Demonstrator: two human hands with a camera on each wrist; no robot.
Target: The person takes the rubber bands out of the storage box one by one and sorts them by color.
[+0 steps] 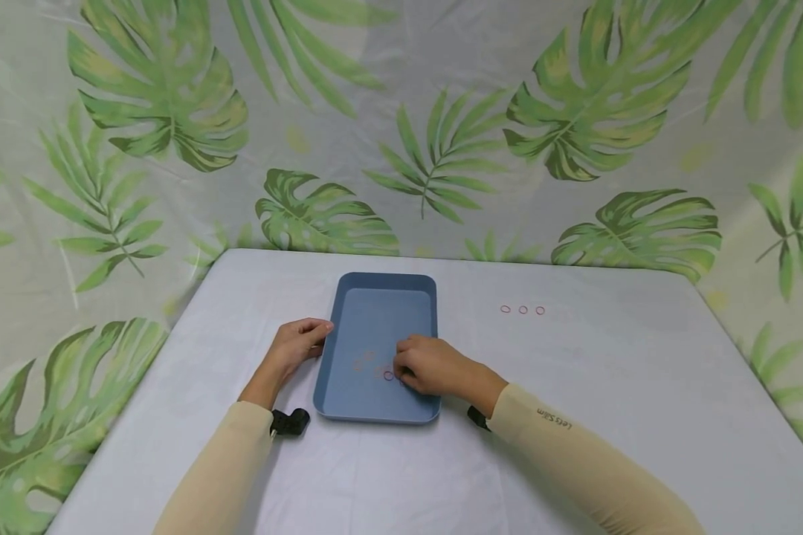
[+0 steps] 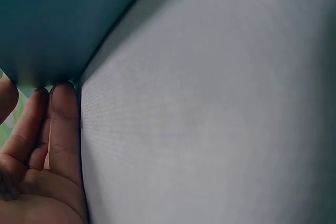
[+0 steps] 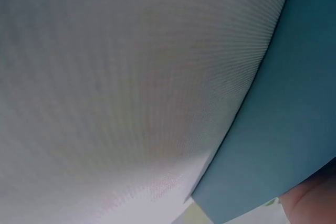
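A blue rectangular tray (image 1: 381,407) lies on the white-covered table. At its left side, my left hand (image 1: 294,345) grips the rim, thumb on top and fingers against the outer wall. In the left wrist view those fingers (image 2: 64,129) reach up to the wall. My right hand (image 1: 431,364) is inside the tray with fingers bent down to its floor. Beside its fingertips lies a thin red ring (image 1: 384,375), like a small rubber band, and part of another shows. Whether the fingertips pinch one is hidden. Several pale orange rings (image 1: 358,365) lie just left of them.
Three thin red rings (image 1: 523,310) lie in a row on the table (image 1: 609,357), right of the tray. Behind the table hangs a leaf-printed cloth (image 1: 442,134). A black wrist device (image 1: 291,423) sits by the left wrist. The tray's raised wall (image 3: 273,129) fills much of the right wrist view.
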